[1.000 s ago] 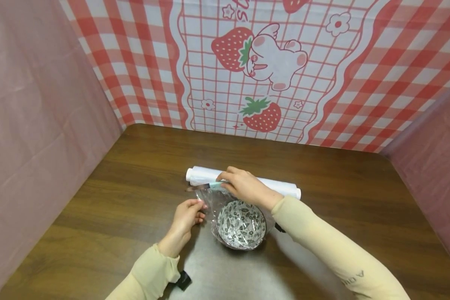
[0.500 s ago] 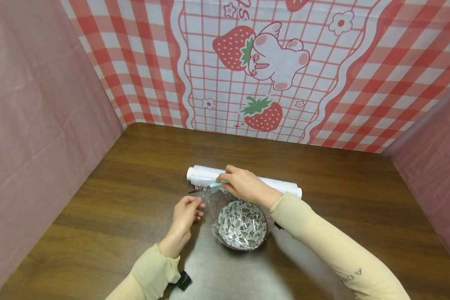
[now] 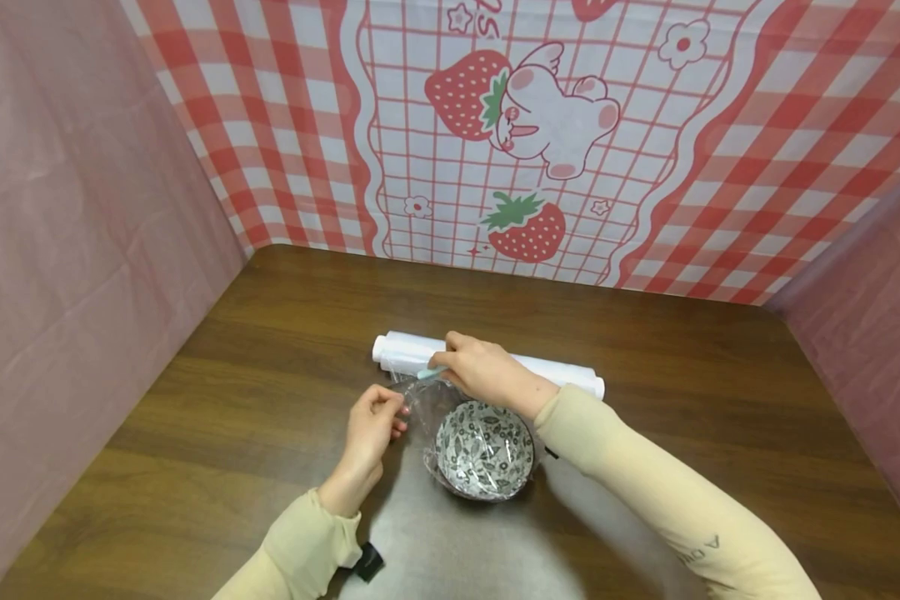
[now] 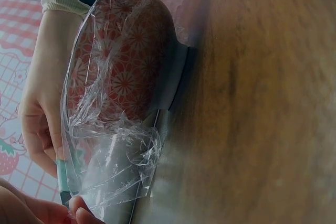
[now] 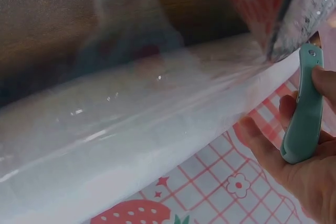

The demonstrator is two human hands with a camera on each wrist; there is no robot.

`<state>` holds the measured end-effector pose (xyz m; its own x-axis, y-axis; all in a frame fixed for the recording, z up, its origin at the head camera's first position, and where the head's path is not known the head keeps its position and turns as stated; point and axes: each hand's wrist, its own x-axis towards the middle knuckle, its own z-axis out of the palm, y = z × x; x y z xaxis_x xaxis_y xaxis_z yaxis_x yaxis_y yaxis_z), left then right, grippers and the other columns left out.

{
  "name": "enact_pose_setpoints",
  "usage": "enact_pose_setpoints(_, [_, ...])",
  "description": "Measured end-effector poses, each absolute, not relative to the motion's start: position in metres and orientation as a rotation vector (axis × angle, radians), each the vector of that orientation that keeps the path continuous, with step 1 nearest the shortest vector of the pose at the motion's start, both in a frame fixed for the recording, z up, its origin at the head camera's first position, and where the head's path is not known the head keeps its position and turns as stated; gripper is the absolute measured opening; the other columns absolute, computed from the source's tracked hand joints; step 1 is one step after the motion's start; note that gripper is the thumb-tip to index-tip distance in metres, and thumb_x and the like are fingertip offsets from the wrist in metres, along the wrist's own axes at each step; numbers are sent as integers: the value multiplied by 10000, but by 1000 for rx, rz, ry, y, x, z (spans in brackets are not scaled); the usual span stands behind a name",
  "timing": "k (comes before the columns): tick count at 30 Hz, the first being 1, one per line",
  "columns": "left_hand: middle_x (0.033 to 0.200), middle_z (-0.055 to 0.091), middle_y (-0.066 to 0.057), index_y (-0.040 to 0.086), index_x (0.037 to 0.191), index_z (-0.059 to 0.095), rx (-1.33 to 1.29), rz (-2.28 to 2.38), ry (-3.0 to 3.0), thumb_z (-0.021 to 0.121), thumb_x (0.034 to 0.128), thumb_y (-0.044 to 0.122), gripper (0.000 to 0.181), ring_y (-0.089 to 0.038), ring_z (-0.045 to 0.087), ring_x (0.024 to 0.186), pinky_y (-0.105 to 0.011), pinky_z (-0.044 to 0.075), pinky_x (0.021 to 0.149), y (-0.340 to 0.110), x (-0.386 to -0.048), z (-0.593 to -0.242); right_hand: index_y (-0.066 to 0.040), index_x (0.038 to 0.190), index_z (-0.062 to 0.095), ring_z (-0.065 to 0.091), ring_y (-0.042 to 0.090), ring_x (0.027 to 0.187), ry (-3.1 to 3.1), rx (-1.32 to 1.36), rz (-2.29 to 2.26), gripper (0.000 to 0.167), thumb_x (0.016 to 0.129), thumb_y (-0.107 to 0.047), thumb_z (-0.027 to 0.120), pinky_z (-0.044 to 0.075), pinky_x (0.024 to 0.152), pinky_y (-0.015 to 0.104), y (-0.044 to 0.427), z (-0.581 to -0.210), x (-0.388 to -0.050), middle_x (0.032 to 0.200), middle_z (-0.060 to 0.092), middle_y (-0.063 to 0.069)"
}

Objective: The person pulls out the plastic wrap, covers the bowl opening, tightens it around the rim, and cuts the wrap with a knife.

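– Which colours is the bowl wearing?
– It's showing dark flowers on white inside, pale flowers on red outside
– What is the knife handle showing?
– It's showing plain teal

Knife now nearer left hand

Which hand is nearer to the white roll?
Right: in the head view, the right hand overlaps the white roll; the left hand is apart, on the person's side of its left end.
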<state>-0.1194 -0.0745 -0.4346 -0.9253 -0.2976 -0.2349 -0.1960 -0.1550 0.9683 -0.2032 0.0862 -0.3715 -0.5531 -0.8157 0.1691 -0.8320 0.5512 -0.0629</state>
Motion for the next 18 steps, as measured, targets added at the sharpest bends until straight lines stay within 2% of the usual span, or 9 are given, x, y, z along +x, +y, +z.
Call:
enact_pose_setpoints(5, [616, 570, 57, -88, 914, 521, 561, -2264, -1998, 546, 850, 40, 145, -57, 489, 484, -174, 397, 464, -74, -118, -433, -191, 1021, 649, 519, 114, 642, -2641, 1435, 170, 159, 868, -193, 606, 476, 539, 241, 85, -374, -202, 836, 498, 19])
enact_pose_setpoints(9, [621, 573, 55, -62, 886, 536, 571, -2264, -1996, 544, 855, 42, 108, -55, 487, 486, -171, 399, 466, -73, -118, -434, -187, 1025, 648, 522, 114, 640, -2668, 1415, 173, 165, 864, -193, 609, 476, 549, 258, 86, -372, -202, 843, 507, 5])
enact_pose_setpoints(14, [613, 573, 58, -19, 854, 546, 592, -2250, -1989, 537, 857, 39, 58, -52, 486, 479, -166, 399, 464, -74, -119, -436, -187, 1024, 623, 567, 144, 640, -2693, 1357, 128, 162, 867, -208, 592, 474, 531, 306, 83, -364, -201, 895, 568, 4])
enact_pose_setpoints(18, [620, 574, 53, -40, 880, 547, 593, -2237, -2001, 528, 861, 38, 82, -53, 487, 482, -169, 397, 463, -73, -118, -436, -169, 1054, 587, 586, 183, 631, -2781, 1346, 92, 172, 891, -213, 550, 474, 521, 335, 78, -358, -200, 950, 631, 32])
